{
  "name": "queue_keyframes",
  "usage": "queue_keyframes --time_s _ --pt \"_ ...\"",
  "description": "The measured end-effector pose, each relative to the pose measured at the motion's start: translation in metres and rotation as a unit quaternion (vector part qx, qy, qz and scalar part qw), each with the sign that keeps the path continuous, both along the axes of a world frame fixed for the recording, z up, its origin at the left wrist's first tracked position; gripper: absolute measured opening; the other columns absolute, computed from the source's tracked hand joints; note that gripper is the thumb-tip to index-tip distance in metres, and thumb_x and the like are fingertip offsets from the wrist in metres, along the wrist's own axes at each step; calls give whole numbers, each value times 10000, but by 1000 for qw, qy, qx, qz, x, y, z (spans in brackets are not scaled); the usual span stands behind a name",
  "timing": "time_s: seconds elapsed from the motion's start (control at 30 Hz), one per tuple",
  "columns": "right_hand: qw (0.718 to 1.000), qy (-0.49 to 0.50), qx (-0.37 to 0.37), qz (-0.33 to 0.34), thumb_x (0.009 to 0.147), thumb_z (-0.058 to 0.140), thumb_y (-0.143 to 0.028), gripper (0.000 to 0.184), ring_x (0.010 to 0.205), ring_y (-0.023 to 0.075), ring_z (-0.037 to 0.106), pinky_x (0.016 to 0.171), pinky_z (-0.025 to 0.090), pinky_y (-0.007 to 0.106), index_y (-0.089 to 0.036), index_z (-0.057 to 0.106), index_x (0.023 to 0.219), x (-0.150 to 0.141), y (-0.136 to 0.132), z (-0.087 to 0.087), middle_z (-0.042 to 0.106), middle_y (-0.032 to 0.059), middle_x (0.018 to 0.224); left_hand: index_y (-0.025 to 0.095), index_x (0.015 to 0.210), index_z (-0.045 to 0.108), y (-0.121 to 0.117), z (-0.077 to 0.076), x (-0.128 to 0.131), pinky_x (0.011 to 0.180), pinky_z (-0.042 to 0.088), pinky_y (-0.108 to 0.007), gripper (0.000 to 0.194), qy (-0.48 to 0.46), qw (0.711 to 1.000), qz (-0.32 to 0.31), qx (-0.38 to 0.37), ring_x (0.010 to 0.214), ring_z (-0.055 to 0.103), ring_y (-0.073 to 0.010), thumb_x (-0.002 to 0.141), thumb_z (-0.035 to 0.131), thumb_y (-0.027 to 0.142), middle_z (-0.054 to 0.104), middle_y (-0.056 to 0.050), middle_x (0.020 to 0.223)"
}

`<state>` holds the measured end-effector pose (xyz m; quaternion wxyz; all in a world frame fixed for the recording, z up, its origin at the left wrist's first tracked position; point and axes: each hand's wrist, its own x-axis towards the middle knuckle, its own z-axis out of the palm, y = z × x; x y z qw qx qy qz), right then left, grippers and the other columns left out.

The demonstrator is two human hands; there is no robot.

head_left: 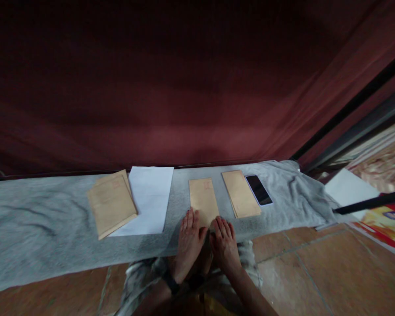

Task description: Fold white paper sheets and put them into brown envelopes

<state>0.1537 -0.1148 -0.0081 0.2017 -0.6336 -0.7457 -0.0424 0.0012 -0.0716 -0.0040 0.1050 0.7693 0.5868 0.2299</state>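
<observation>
A brown paper envelope [202, 195] lies upright before me on the grey cloth. My left hand [190, 230] rests flat on its lower left part, fingers stretched forward. At the lower right edge, my right hand [224, 241] lies palm down with its fingers extended. Both thumbs point in toward each other near the envelope's bottom end, which the hands partly cover. To the right is a small stack of brown envelopes [241, 193]. Farther left, more brown envelopes [113, 204] overlap a stack of white paper [151, 197].
A dark-screened phone [259, 190] lies beside the right-hand envelopes. The grey cloth [36, 224] covers a long narrow surface, rumpled at both ends. Behind it hangs a dark red fabric [184, 109]. Black bars [371, 204] and a printed sheet [386, 219] are at the right, above the tiled floor [316, 263].
</observation>
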Motion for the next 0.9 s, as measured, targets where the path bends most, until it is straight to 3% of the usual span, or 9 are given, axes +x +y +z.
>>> queue_keyframes --time_s 0.17,0.27,0.37,0.43,0.53,0.63,0.73,0.8,0.9 --pt "1000 6 0 -7 915 477 -141 536 1347 302 463 1127 365 508 -121 479 1451 -3 5 4 573 165 1416 175 1454 460 5 5 3 1137 435 -494 586 -164 983 25 -82 1469 369 -312 873 529 154 298 -161 1635" --pt "1000 4 11 -11 934 483 -169 510 1324 309 478 1112 376 509 -112 487 1441 -5 7 2 590 174 1386 169 1438 473 16 7 -3 1010 550 -446 619 -315 935 59 -153 1294 578 -305 830 589 181 422 -182 1562" --pt "1000 1 21 -4 965 478 -212 478 1327 318 478 1091 395 511 -115 495 1432 -5 8 2 593 177 1381 180 1497 398 25 10 -7 930 586 -404 704 -431 879 79 -189 1103 691 -252 817 581 165 652 -135 1328" --pt "1000 6 22 2 967 476 -221 489 1334 326 475 1076 413 509 -113 484 1444 -4 10 5 583 180 1398 188 1517 378 26 14 -5 923 587 -391 720 -465 859 84 -195 1055 708 -232 820 562 168 711 -98 1216" --pt "999 35 8 8 957 433 -157 487 1295 313 518 1054 446 482 -113 498 1437 0 14 15 591 175 1396 173 1433 513 21 27 4 957 572 -390 607 -498 840 40 -210 1067 705 -238 836 590 249 726 -98 1201" --pt "990 142 -20 1 950 371 -111 467 1205 270 595 1012 491 417 -143 565 1373 7 22 27 647 158 1314 184 1341 617 15 42 11 929 585 -388 528 -533 814 19 -229 1097 697 -261 863 638 407 701 -122 1272" --pt "935 341 -54 -79 1000 387 -282 325 947 235 687 858 558 358 -200 677 1122 18 31 36 728 98 1014 202 1290 665 14 48 10 878 602 -377 536 -553 795 33 -249 1153 676 -280 880 615 544 642 -138 1369" --pt "858 490 -66 -142 974 469 -467 328 723 199 665 710 576 322 -221 658 867 28 38 38 674 29 775 193 1212 710 18 44 4 884 602 -388 555 -539 802 35 -255 1144 681 -286 851 624 605 665 -144 1334" --pt "728 658 -50 -184 781 682 -623 443 567 142 575 617 578 289 -240 508 642 46 46 38 520 -56 598 169 1029 759 26 29 -7 877 609 -421 592 -510 824 57 -242 1021 727 -295 728 697 675 755 -145 1132"
